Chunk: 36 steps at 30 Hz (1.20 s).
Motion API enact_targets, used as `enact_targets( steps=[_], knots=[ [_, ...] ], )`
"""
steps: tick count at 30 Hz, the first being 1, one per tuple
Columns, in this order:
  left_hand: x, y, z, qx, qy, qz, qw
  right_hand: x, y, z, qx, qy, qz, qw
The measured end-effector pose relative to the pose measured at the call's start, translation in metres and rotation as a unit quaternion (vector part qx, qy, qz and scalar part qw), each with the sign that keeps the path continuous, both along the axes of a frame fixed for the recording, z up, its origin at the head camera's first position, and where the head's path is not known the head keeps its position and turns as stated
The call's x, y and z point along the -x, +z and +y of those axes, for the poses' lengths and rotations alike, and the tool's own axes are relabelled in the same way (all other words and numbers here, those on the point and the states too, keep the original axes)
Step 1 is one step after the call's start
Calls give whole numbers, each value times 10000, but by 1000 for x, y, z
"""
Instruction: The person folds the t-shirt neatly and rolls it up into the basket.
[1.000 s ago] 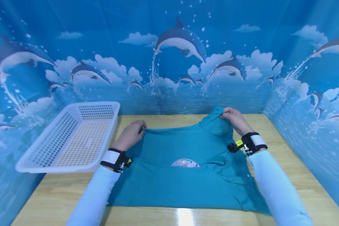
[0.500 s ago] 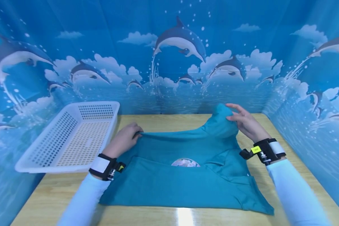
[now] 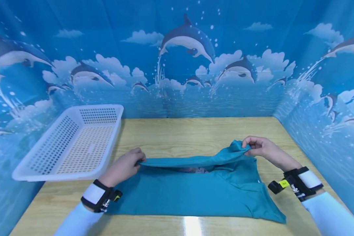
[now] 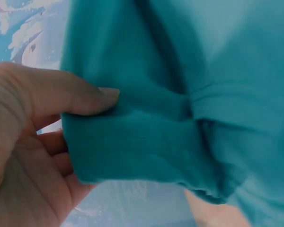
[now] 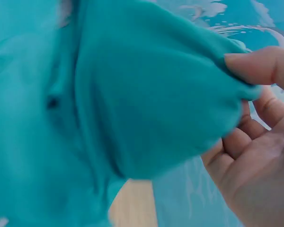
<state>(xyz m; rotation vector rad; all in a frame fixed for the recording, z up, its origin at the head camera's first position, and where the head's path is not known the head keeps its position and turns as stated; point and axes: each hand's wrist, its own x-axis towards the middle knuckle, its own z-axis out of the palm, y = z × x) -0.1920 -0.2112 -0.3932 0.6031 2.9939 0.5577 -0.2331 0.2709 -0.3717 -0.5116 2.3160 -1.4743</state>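
Within dolphin curtain (image 3: 177, 95), across wood table (image 3: 177, 137): cloth (image 3: 180, 195), mostly flat in front, raised along the far edge. Pinched at 1 end by left hand (image 3: 123, 168), at the other by right hand (image 3: 264, 149). Looks light, soft, limp, hardly fragile; best held by those 2 ends, pulled taut.

Teal cloth (image 3: 180, 195), blue dolphin-patterned backdrop (image 3: 135, 59)

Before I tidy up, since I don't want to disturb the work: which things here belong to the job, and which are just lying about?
In the job:
cloth, its far edge lifted
left hand, pinching it
right hand, pinching it
table, underneath

Apparently just there:
basket, touched by neither hand
dolphin backdrop
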Motion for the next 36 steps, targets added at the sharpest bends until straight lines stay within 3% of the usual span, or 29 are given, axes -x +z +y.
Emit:
enact_targets(
  steps=[5,10,14,18,22,24,25,27,30,33,36],
  knots=[
    [-18,-8,2,134,66,-137,9998,-20,-10,10,-101,841,-59,9964],
    [-30,-17,1,213,40,-167,9996,-37,-18,14,-117,1902,-374,9810],
    [-36,-24,-3,203,-89,-128,9997,-49,-28,16,-194,2564,-948,9617],
    [-39,-31,-6,269,-195,-108,9994,-55,-39,17,-100,3101,-1741,9346],
    [-40,-35,-7,349,-135,-351,9987,-58,-45,18,260,3432,-2059,9160],
    [-40,-35,-8,358,-94,-544,9978,-59,-46,15,400,3341,-2071,9186],
    [-40,-35,-8,357,-62,-639,9973,-60,-45,13,373,3176,-2028,9255],
    [-40,-34,-9,341,-43,-762,9965,-61,-44,6,114,2628,-1802,9478],
    [-40,-33,-8,332,5,-873,9956,-62,-45,-11,-668,1512,-1115,9799],
    [-39,-32,-6,355,22,-891,9954,-63,-50,-29,-1497,661,-434,9856],
    [-39,-33,-4,334,21,-915,9952,-67,-56,-45,-1978,402,186,9792]
  ],
)
